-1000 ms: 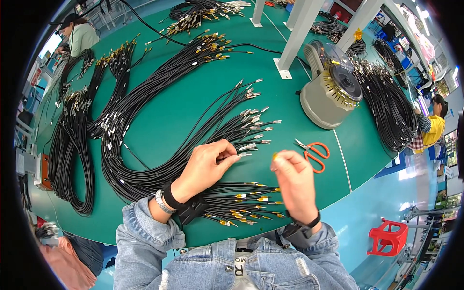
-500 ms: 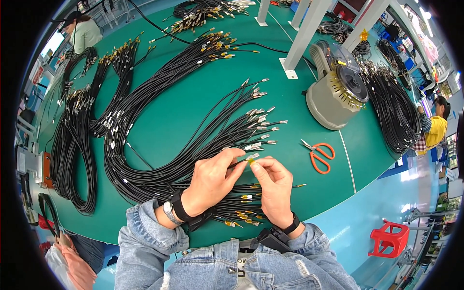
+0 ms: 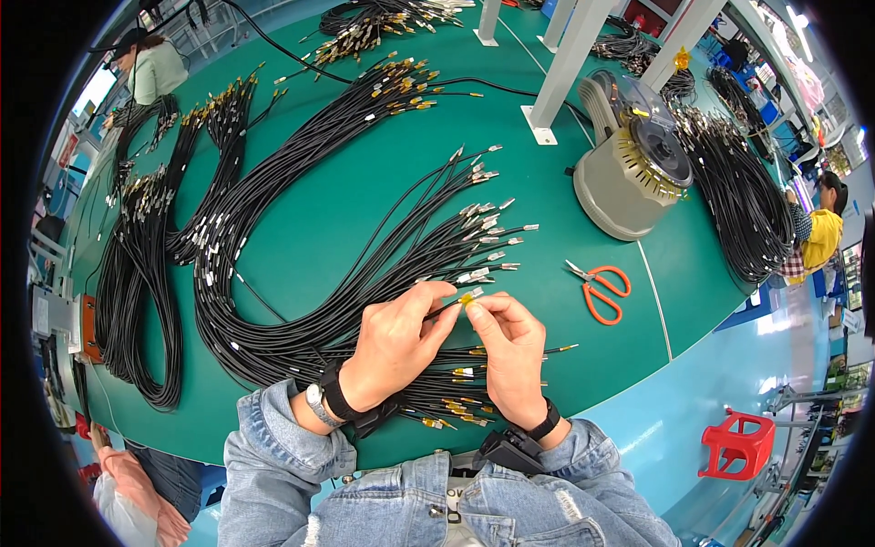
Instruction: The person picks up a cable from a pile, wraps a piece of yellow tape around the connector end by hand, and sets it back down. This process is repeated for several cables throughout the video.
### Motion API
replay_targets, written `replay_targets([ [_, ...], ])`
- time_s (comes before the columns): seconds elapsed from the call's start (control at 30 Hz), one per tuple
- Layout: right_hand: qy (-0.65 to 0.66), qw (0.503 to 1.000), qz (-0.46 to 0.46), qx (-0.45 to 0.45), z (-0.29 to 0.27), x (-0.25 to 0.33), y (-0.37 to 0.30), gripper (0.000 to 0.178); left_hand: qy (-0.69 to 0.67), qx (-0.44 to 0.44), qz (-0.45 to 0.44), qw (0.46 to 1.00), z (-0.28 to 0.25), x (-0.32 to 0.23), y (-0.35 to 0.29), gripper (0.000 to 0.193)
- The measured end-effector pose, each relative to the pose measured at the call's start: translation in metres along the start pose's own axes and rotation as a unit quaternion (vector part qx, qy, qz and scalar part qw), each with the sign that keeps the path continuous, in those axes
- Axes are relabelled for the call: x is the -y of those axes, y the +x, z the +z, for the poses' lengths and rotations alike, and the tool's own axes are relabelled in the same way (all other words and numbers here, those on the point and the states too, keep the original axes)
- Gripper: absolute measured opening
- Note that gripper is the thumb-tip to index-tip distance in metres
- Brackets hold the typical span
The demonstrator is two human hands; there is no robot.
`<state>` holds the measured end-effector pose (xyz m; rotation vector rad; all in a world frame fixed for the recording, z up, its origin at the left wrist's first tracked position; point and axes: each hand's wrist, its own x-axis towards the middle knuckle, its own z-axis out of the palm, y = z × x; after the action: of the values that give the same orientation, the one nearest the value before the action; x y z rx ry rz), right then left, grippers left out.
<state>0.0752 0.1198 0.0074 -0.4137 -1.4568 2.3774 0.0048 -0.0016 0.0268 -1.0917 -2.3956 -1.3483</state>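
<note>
My left hand (image 3: 394, 345) pinches a black cable just behind its end, thumb and forefinger closed. On that cable end sits a small yellow label (image 3: 468, 297) with a pale, shiny connector beyond it. My right hand (image 3: 513, 360) closes thumb and forefinger on the yellow label from the right. Below both hands spreads part of a bundle of cables with yellow-marked ends (image 3: 456, 410). Just beyond the hands lie cable ends with pale connectors (image 3: 478, 276), belonging to the same long curved bundle (image 3: 273, 333).
Orange-handled scissors (image 3: 609, 292) lie right of my hands on the green table (image 3: 583, 365). Behind them stands a grey round label dispenser (image 3: 624, 187) near white posts (image 3: 565, 82). More cable bundles (image 3: 137, 301) lie left and right (image 3: 734, 196). A red stool (image 3: 736, 444) stands on the floor.
The yellow label, hanging slightly below the cable end before, now sits closer around it. My right fingertips have shifted slightly left. The whole view has shifted a little.
</note>
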Motion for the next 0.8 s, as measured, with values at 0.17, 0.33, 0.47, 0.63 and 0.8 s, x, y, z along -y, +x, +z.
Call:
replay_targets([
  [0.17,0.0,1.0,0.004,-0.003,0.0003,0.0,0.0004,0.006,0.0,-0.001,0.003,1.0,0.0005,0.0003,0.0004,0.022],
  [0.33,0.006,1.0,0.0,-0.005,0.0,-0.0011,-0.0002,0.006,0.0,-0.003,0.002,1.0,0.0011,0.0,0.0001,0.022],
  [0.47,0.008,1.0,0.001,-0.005,-0.0002,-0.0018,-0.0002,0.006,0.001,-0.002,0.0,1.0,0.0012,0.0002,-0.0004,0.022],
  [0.63,0.009,1.0,0.004,-0.008,-0.0012,-0.0042,0.0003,0.006,0.003,-0.002,0.0,1.0,0.0018,-0.0001,-0.0003,0.024],
  [0.8,0.012,1.0,0.008,-0.008,-0.0004,-0.0034,0.0002,0.006,0.007,0.001,0.014,1.0,0.0023,0.0016,-0.0023,0.022],
])
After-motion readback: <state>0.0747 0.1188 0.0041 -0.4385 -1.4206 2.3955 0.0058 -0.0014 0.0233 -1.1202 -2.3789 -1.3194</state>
